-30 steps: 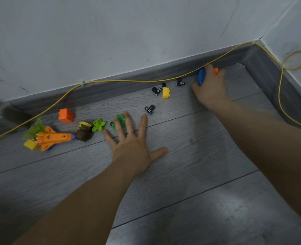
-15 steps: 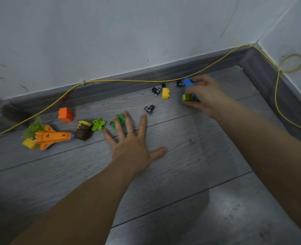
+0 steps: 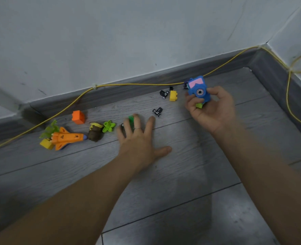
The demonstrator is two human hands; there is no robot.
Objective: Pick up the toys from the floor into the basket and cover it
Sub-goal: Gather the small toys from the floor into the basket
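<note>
We note the right hand (image 3: 211, 110) pinching a blue plastic toy camera (image 3: 199, 90) and small lime-green block (image 3: 199, 105); left hand (image 3: 139, 140) spread flat on grey plank floor (image 3: 181, 174).

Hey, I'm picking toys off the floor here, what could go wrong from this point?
1. The right hand holds a blue toy plus a green block in a loose-looking grip; the block could slip out.
2. The left hand lies flat with its fingers over a green piece, so leaning on it might hurt or crack it.
3. The small black cars are dark, tiny and easy to miss.
</note>
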